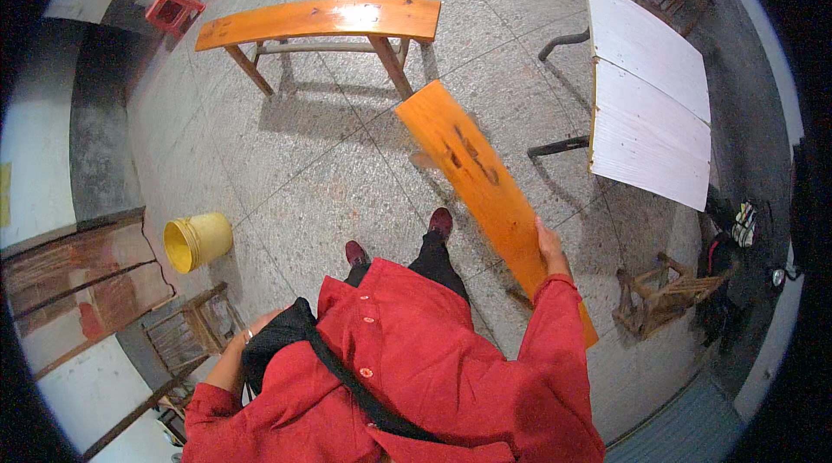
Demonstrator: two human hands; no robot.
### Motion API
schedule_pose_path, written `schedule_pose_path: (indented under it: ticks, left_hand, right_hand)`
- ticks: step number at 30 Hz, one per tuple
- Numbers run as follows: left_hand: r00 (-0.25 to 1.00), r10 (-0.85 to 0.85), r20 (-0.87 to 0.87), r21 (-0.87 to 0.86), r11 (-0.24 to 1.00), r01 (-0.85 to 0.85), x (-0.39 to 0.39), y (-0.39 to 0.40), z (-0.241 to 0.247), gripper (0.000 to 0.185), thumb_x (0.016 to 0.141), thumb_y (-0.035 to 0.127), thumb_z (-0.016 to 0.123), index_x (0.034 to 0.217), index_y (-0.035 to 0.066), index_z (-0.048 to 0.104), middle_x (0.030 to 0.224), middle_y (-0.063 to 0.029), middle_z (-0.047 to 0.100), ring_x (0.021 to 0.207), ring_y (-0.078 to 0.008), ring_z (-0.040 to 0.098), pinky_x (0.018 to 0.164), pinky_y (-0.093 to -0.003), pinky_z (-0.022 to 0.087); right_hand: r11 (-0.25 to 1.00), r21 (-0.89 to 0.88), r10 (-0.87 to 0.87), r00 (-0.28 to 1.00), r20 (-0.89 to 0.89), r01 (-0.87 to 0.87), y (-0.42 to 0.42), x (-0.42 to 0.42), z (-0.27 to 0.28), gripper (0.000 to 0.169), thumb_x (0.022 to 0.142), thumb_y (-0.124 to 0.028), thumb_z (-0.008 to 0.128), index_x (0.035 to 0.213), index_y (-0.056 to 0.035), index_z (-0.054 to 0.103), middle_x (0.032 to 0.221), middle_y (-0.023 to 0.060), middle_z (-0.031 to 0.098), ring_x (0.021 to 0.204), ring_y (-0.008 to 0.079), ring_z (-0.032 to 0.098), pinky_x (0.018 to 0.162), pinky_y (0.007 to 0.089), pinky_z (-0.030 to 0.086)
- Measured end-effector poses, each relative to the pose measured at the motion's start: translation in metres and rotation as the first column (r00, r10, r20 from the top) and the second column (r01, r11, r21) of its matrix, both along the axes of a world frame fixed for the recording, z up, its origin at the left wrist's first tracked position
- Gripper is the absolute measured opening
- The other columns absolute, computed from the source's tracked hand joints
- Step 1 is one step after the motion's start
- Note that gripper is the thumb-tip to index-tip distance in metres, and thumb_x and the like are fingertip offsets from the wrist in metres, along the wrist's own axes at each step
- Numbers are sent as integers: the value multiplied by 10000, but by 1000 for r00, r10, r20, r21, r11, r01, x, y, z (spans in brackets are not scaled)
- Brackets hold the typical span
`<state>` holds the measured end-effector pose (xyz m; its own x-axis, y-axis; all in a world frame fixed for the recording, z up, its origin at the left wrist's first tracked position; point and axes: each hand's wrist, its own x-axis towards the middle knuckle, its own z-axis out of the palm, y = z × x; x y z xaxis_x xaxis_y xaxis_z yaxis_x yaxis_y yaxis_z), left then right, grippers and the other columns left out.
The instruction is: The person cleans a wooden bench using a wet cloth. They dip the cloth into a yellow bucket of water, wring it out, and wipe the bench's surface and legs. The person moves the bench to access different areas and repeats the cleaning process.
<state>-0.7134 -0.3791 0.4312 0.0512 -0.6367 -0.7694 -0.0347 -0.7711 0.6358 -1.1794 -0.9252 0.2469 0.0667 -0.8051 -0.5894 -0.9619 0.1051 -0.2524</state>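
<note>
My right hand grips the right edge of an orange varnished wooden bench, whose narrow top slants from upper left to lower right beside my legs. Dark marks show on that top, and its lower end passes behind my red sleeve. At my left side, my left hand is by a black bag hung on a strap across my body; the bag hides most of its fingers. Ahead of me a second orange wooden bench stands upright on its legs, close to the far end of the first.
A white-topped table with dark metal legs stands at right, a wooden chair below it. At left are a yellow bucket lying on its side and another wooden chair. A red plastic stool is by the far left wall.
</note>
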Motion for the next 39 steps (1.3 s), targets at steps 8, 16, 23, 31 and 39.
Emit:
schedule_pose_path:
  ticks: [8, 16, 23, 31, 39]
  left_hand:
    - [997, 58, 49, 26, 998, -59, -29, 29, -18, 368, 843, 204, 551, 1160, 17, 531, 1141, -95, 569, 1000, -190, 535, 902, -306, 405]
    - [913, 264, -312, 70, 964, -255, -62, 83, -81, 344, 842, 204, 537, 1099, -23, 563, 1079, -55, 601, 944, -150, 538, 870, -291, 417]
    - [927, 343, -153, -74, 931, -357, -83, 135, -95, 354, 860, 219, 518, 1144, 9, 539, 1117, -78, 584, 994, -167, 526, 893, -309, 408]
    - [866, 490, 99, 30, 868, -495, -96, 187, -59, 346, 882, 232, 505, 1182, 60, 523, 1129, -96, 578, 1039, -183, 526, 896, -331, 418]
    - [583, 811, 40, 227, 561, -796, -81, 232, -57, 315, 889, 221, 498, 1160, 67, 539, 1099, -82, 594, 1024, -178, 541, 869, -331, 437]
  right_hand:
    - [701, -616, 538, 833, 127, -359, -12, 97, 50, 456, 787, -358, 633, 1071, -5, 586, 985, 200, 609, 878, 328, 595, 818, 403, 447]
    - [54, -732, -212, -724, 656, -679, 162, 312, 394, 247, 849, -148, 525, 1070, -66, 597, 1118, 138, 563, 825, 251, 566, 666, 346, 445]
    - [-99, -844, -30, -847, 531, -526, 227, 352, 425, 369, 819, -167, 484, 1176, -84, 521, 1104, 124, 540, 737, 222, 502, 592, 338, 412]
    - [-44, -888, -80, -885, 459, -457, 309, 442, 385, 176, 842, -117, 511, 892, 43, 568, 926, 167, 557, 769, 276, 555, 647, 349, 470]
    - [-53, -709, -369, -646, 668, -703, 405, 517, 309, 121, 809, -77, 533, 872, 18, 572, 883, 111, 599, 809, 272, 574, 668, 350, 465]
